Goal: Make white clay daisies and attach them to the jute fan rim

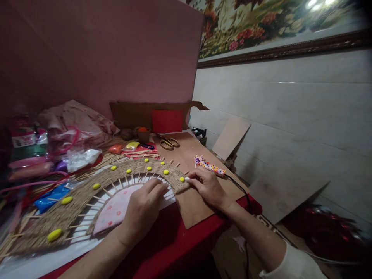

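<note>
An arch of woven brown twine (87, 180) on thin wooden sticks lies on the table, dotted with several yellow oval pieces (67, 200). My right hand (207, 186) is at the arch's right end, pinching a small white piece (186, 179) beside the last yellow dot. My left hand (145, 207) hovers over or rests at the inner edge, fingers curled together; whatever they may hold is hidden. Beneath it lies pink patterned cloth (116, 209) within the arch. Just beyond my right hand is a flower-patterned glue gun (209, 166) with a black cord.
Gold-handled scissors (168, 142) lie on brown board (186, 149). Bags of clay, yellow (132, 145), white (85, 159) and blue (52, 197), crowd the left with loose sticks. A small pot (143, 135) stands behind. The red-covered table edge (174, 242) is nearest me.
</note>
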Demonstrator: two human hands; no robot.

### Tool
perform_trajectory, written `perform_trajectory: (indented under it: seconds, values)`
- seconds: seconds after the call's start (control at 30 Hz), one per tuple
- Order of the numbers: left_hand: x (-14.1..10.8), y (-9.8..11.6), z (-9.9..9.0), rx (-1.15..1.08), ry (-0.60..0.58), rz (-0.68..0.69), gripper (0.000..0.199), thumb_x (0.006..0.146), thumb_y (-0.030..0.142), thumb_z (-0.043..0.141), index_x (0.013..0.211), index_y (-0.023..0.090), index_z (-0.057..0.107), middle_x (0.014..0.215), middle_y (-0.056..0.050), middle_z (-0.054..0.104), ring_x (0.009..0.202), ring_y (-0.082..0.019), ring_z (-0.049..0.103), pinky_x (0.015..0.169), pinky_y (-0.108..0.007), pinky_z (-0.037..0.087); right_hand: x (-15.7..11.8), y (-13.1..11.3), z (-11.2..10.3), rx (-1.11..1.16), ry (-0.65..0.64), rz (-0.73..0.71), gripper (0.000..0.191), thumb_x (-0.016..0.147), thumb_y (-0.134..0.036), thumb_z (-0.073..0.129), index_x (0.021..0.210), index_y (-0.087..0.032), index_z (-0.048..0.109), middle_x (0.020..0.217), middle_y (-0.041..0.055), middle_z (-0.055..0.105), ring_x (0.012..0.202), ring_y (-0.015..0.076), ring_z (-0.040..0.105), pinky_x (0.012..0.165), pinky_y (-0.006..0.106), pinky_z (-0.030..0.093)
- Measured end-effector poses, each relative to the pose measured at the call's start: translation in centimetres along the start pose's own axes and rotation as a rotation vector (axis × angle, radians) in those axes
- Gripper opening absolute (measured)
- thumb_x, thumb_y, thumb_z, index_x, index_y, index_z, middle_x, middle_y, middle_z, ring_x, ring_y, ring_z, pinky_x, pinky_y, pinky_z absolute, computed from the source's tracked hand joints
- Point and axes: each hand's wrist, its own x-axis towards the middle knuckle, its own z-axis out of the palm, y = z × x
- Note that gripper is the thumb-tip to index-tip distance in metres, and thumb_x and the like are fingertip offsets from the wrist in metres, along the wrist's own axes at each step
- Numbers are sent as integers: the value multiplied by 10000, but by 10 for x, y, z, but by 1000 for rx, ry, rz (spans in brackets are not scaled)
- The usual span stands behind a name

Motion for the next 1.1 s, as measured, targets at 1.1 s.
perform_trajectory:
  seconds: [1.1]
  values:
    - [-4,-4,7,-14,-39,18,207,878,78,422,901,166,607,839,-66,625,733,-167,582,616,-301,512,-7,2,0,-4,-24,-21,97,839,-169,601,911,-199,658,858,37,648,794,164,586,723,295,448]
